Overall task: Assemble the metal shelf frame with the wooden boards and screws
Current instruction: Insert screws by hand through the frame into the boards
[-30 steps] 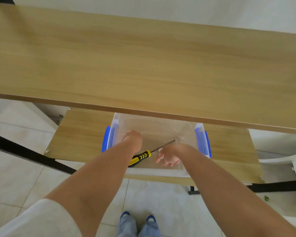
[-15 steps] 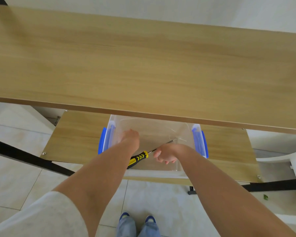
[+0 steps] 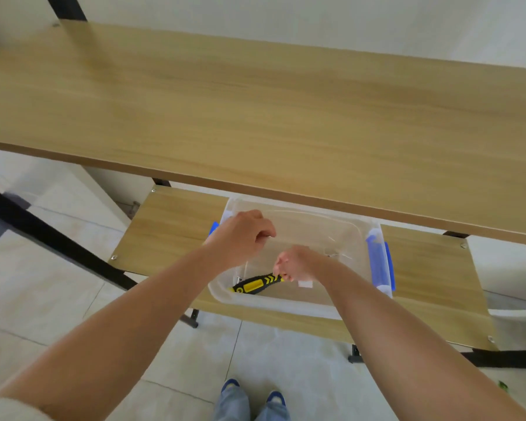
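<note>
Right hand (image 3: 298, 262) grip around screwdriver (image 3: 255, 284)

boards (image 3: 255, 110) — light wood grain | screwdriver (image 3: 257, 284) — black, yellow chevrons | bin (image 3: 286, 302) clear, blue latches (image 3: 380, 265)

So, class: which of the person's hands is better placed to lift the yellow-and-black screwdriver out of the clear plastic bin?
Right. The right hand already touches the yellow-and-black screwdriver at the handle's end inside the clear plastic bin; the left hand hovers curled above, apart from it.
</note>
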